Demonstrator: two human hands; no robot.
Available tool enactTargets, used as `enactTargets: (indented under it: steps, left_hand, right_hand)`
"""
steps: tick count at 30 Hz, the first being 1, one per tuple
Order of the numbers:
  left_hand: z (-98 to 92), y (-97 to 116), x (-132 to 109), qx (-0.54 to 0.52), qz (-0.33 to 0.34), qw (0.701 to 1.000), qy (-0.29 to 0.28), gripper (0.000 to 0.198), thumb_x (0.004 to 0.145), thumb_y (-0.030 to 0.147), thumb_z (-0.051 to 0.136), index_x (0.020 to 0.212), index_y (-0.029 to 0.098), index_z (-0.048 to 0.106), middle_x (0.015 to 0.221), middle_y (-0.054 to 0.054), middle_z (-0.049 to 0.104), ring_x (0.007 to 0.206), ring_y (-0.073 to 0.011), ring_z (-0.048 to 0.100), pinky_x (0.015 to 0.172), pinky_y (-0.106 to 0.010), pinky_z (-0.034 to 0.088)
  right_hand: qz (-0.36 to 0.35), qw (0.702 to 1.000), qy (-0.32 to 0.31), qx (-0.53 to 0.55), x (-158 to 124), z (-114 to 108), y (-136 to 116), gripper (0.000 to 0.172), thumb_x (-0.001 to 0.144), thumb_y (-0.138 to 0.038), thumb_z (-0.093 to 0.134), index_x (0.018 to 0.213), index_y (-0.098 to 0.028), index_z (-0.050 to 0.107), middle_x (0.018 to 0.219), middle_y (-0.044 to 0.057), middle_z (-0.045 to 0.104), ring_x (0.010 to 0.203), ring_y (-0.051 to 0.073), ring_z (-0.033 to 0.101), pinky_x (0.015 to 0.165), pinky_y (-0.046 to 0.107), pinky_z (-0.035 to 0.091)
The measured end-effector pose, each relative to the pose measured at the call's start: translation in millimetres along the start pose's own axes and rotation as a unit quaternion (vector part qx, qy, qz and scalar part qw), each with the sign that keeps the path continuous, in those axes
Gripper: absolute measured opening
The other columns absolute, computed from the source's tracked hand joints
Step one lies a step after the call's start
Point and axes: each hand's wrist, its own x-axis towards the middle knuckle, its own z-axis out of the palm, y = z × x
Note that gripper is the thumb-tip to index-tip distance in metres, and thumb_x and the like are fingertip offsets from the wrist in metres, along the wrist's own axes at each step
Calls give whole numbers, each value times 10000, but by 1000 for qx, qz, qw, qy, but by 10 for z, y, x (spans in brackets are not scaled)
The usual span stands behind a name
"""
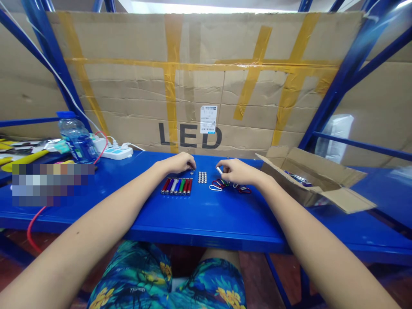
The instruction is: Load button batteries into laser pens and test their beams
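Observation:
My left hand (182, 163) is over the far part of the blue table, its fingers curled down and closed beside a few tiny metal pieces (192, 173). What its fingertips hold, if anything, is hidden. My right hand (236, 171) pinches a small white tube (219, 170) between thumb and fingers. Under and near that hand lie several carabiners (215, 187) in white, red and green, partly covered by it. Between the hands, small round silver pieces (202, 177) stand in tidy rows. A row of short metal tubes (177, 186) in red, blue, silver and green lies below my left hand.
An open cardboard box (309, 193) with small items inside sits at the right. On the left are a water bottle (77, 141), a white power strip (116, 152), a red cable (30, 231) and yellow-handled tools (25, 161). A large carton (135, 98) forms the back wall.

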Motion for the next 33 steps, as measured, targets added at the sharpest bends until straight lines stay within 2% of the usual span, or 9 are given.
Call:
enactTargets:
  steps: [3,8,11,14,16,20,24,28,33]
  left_hand:
    - [-19,-8,-13,0,-17,1000,-17,262,803,104,534,941,148,753,991,-84,735,900,-178,652,826,-268,460]
    - [-123,-73,-116,-1,-83,996,-43,281,761,87,541,923,158,760,926,-67,743,832,-179,653,781,-276,463]
    - [-163,-96,-156,4,-111,993,-27,283,771,105,537,946,156,753,912,-72,740,811,-183,644,762,-285,460]
    - [-125,-90,-105,20,-104,994,18,263,815,173,551,1001,152,735,1001,-90,727,896,-188,631,805,-282,451]
    - [-64,-80,-31,32,-90,995,27,272,830,239,575,1040,149,723,1053,-99,712,943,-195,621,824,-280,445]
    - [48,-73,124,42,-64,997,-5,299,825,242,593,1085,154,712,1094,-101,701,967,-198,617,830,-270,435]
    - [70,-68,207,41,-44,998,-30,246,798,151,586,996,150,731,1029,-90,719,925,-185,624,816,-259,423]
    - [52,-52,219,35,-58,997,-37,182,782,156,599,924,163,712,933,-64,717,849,-171,616,731,-247,412]
    - [68,-67,213,10,-102,993,-57,157,795,173,583,931,163,660,931,-56,701,838,-166,609,704,-240,413]
  right_hand:
    - [-1,1000,-1,0,3,2,12,320,752,-200,549,1061,-185,630,743,12,619,627,142,543,568,256,363]
    - [-1,1000,-5,12,11,10,44,344,758,-198,548,1094,-190,623,748,14,629,631,146,551,566,260,366]
    - [-2,1000,-5,14,14,11,44,340,756,-194,549,1087,-191,625,747,14,630,632,147,553,564,260,367]
    - [0,1000,-3,11,10,8,29,338,754,-199,551,1083,-188,629,754,17,629,638,150,556,565,261,370]
    - [3,1000,-2,8,5,5,16,341,754,-203,552,1085,-183,632,760,22,629,644,152,556,564,261,370]
    - [4,1000,-2,3,-2,-1,7,346,752,-197,550,1087,-183,634,775,27,635,652,151,554,566,259,364]
    - [5,1000,0,2,0,-4,15,342,754,-196,554,1087,-187,632,779,26,638,649,147,550,569,255,359]
    - [1,1000,0,-3,3,-3,22,338,749,-191,560,1078,-188,633,766,23,634,647,148,548,563,252,354]
    - [-1,1000,0,-4,8,4,36,328,747,-189,555,1066,-192,630,765,16,632,644,145,550,563,248,356]
